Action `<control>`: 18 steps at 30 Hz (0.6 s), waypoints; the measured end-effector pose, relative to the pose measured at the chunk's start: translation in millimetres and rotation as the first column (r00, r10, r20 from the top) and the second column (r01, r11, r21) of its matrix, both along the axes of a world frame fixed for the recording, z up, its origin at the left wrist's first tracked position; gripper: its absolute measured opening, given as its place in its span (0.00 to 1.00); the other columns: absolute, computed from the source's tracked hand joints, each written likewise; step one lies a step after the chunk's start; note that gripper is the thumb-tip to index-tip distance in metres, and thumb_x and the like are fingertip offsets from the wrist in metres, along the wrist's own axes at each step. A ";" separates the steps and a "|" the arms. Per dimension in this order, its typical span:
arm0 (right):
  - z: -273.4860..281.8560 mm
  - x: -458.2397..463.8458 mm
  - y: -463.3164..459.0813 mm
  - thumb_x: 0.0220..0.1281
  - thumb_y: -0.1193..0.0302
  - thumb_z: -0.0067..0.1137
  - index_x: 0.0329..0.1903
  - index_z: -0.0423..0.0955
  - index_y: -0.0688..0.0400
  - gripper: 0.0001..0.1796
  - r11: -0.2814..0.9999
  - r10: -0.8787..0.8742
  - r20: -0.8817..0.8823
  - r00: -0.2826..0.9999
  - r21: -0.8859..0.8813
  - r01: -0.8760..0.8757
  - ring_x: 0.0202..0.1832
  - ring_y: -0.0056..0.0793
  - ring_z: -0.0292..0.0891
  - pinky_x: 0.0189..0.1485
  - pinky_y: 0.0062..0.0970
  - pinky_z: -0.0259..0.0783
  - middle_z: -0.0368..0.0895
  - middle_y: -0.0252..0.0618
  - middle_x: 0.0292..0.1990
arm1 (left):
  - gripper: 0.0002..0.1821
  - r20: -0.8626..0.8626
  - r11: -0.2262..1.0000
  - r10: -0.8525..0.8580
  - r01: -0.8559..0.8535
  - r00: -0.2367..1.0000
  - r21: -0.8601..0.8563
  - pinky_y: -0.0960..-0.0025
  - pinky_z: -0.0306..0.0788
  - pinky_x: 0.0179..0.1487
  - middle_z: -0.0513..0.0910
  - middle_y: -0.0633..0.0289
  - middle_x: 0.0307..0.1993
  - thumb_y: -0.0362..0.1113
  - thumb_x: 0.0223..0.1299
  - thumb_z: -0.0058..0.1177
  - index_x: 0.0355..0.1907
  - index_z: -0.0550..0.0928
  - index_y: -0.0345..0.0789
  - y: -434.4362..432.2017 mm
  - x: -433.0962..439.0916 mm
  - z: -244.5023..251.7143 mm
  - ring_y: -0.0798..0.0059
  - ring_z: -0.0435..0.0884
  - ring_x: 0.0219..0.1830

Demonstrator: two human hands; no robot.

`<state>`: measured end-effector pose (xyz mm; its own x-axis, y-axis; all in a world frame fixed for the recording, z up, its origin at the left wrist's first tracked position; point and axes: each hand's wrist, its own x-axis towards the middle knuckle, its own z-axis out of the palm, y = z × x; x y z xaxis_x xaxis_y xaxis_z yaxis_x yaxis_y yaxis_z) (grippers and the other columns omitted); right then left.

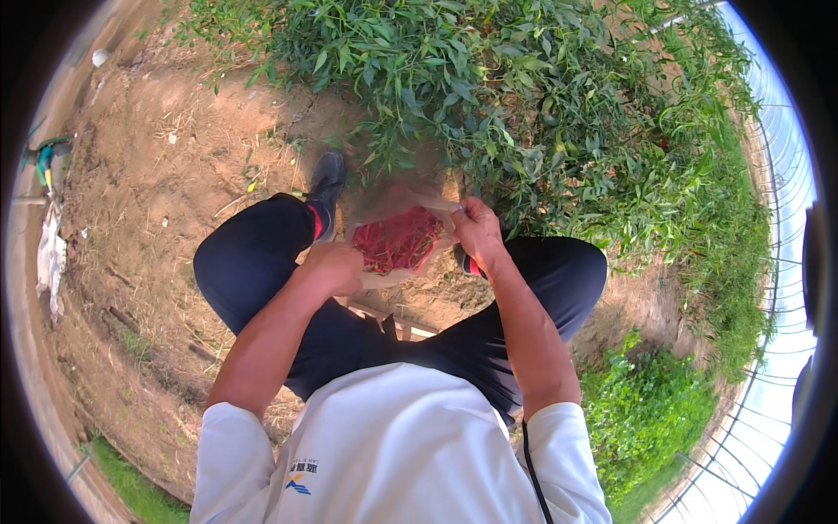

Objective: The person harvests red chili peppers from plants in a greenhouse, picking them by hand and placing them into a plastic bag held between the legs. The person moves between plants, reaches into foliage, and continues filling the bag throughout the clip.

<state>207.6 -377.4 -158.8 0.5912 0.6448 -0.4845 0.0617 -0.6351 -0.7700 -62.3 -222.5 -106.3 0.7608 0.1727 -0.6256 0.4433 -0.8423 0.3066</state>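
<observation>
Between my knees a translucent plastic bag (pixel 386 280) stands with its mouth spread wide, and many thin red chili peppers (pixel 397 240) lie inside it. My left hand (pixel 335 267) grips the near left side of the bag's rim, its fingers curled down and partly hidden. On the other side my right hand (pixel 476 226) pinches the rim between thumb and fingers. The far side of the bag looks blurred against the soil.
Dense green pepper plants (pixel 452 85) grow just beyond the bag and along the right. Bare soil (pixel 157 216) with dry straw extends to the left. Leafy low plants (pixel 645 412) stand at the lower right, beside the greenhouse's ribbed film wall (pixel 779 275). My dark shoe (pixel 327 180) is left of the bag.
</observation>
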 end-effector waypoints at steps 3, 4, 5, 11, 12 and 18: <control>-7.1 2.5 -2.5 0.77 0.62 0.62 0.48 0.79 0.62 0.14 0.989 0.026 -0.003 1.000 -0.143 -0.026 0.29 0.24 0.81 0.37 0.32 0.76 0.86 0.36 0.34 | 0.13 -0.068 0.998 -0.045 0.048 0.997 0.033 0.47 0.81 0.46 0.91 0.48 0.41 0.38 0.53 0.61 0.37 0.93 0.33 -4.6 9.9 -11.7 0.50 0.91 0.48; -9.2 1.6 1.7 0.75 0.61 0.63 0.50 0.80 0.62 0.16 0.989 0.041 0.083 0.996 -0.147 -0.028 0.32 0.26 0.82 0.40 0.32 0.77 0.87 0.37 0.35 | 0.14 -0.079 0.998 -0.065 0.066 0.995 0.016 0.48 0.82 0.47 0.92 0.48 0.43 0.36 0.53 0.60 0.38 0.93 0.34 -6.9 13.0 -14.5 0.52 0.91 0.50; -7.6 1.6 1.5 0.74 0.59 0.64 0.52 0.81 0.61 0.17 0.985 0.046 0.134 0.990 -0.169 -0.023 0.35 0.27 0.84 0.42 0.32 0.77 0.88 0.39 0.36 | 0.14 -0.076 0.997 -0.065 0.067 0.995 0.027 0.49 0.83 0.48 0.92 0.50 0.44 0.34 0.53 0.60 0.40 0.94 0.35 -9.9 16.1 -16.6 0.53 0.91 0.51; 34.1 -4.1 -0.9 0.67 0.57 0.68 0.59 0.80 0.57 0.23 0.949 0.239 0.204 0.949 -0.257 -0.183 0.57 0.58 0.85 0.59 0.48 0.77 0.88 0.58 0.51 | 0.15 -0.112 0.989 -0.136 0.142 0.984 0.049 0.51 0.84 0.51 0.93 0.53 0.49 0.32 0.55 0.61 0.45 0.94 0.38 -21.0 26.1 -17.6 0.56 0.91 0.55; 43.3 -6.2 1.3 0.69 0.57 0.66 0.62 0.78 0.58 0.25 0.906 0.359 0.258 0.897 -0.329 -0.267 0.60 0.57 0.83 0.61 0.48 0.77 0.87 0.58 0.53 | 0.16 -0.120 0.987 -0.154 0.159 0.981 0.035 0.51 0.84 0.53 0.92 0.52 0.52 0.32 0.57 0.61 0.48 0.94 0.39 -22.6 27.5 -17.4 0.55 0.90 0.56; 108.5 -17.4 13.1 0.71 0.56 0.65 0.62 0.78 0.60 0.25 0.788 0.602 0.313 0.735 -0.382 -0.483 0.61 0.55 0.82 0.62 0.49 0.78 0.87 0.55 0.55 | 0.18 0.226 1.000 0.012 -0.010 0.974 -0.010 0.48 0.80 0.55 0.88 0.52 0.50 0.44 0.66 0.62 0.54 0.86 0.37 -26.6 34.7 -1.6 0.51 0.88 0.56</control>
